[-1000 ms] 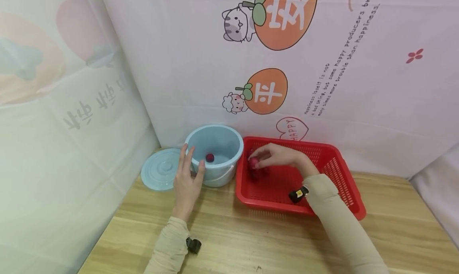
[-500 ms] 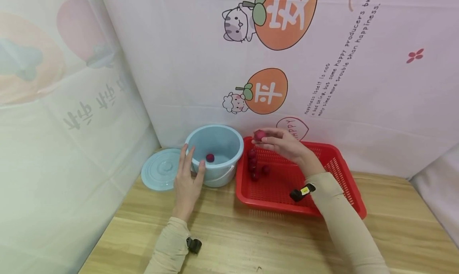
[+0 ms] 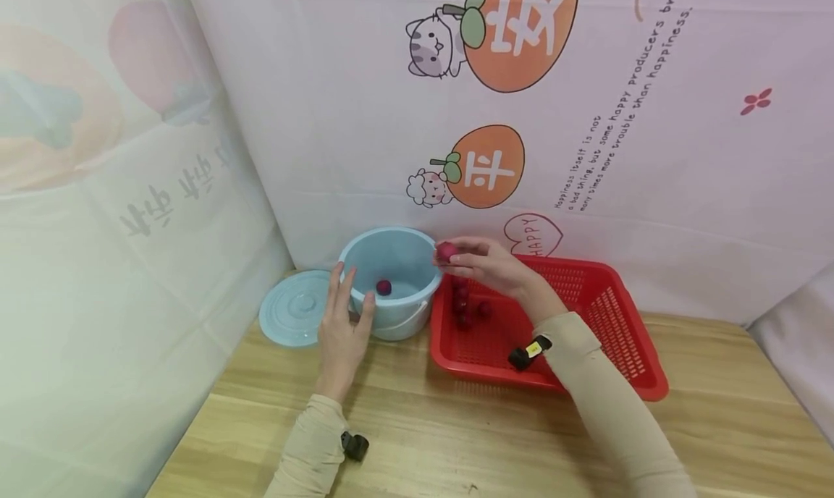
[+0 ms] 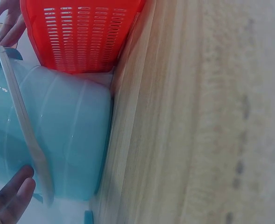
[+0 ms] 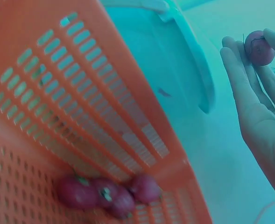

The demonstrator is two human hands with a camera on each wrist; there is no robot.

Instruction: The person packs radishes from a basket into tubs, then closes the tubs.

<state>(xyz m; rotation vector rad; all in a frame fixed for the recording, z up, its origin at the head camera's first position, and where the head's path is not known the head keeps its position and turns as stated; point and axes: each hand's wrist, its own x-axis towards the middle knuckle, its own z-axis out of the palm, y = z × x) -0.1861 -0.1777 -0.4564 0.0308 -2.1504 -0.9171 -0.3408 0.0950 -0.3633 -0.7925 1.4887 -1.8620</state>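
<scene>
My right hand point(image 3: 487, 268) pinches a small round red radish point(image 3: 446, 252) between thumb and fingertips. It hangs over the right rim of a light blue bucket point(image 3: 394, 315). In the right wrist view, the held radish point(image 5: 259, 48) trails a thin dark strand. Another radish point(image 3: 384, 287) lies inside the bucket. By the bucket's near left side is my left hand point(image 3: 340, 331), its fingers extended and nothing gripped; whether they touch the rim is hard to tell. Several radishes point(image 5: 121, 201), some with green stubs, sit in the left end of a red basket point(image 3: 502, 371).
A light blue lid point(image 3: 293, 317) lies left of the bucket. The red basket stands right against the bucket's right side. Printed cloth point(image 3: 352, 121) hangs behind, and another sheet hangs on the left. Everything stands on a wooden table point(image 3: 417, 440).
My right hand has taken a radish from the basket, lifted it and carried it left to the bucket's rim. The left hand has stayed beside the bucket.
</scene>
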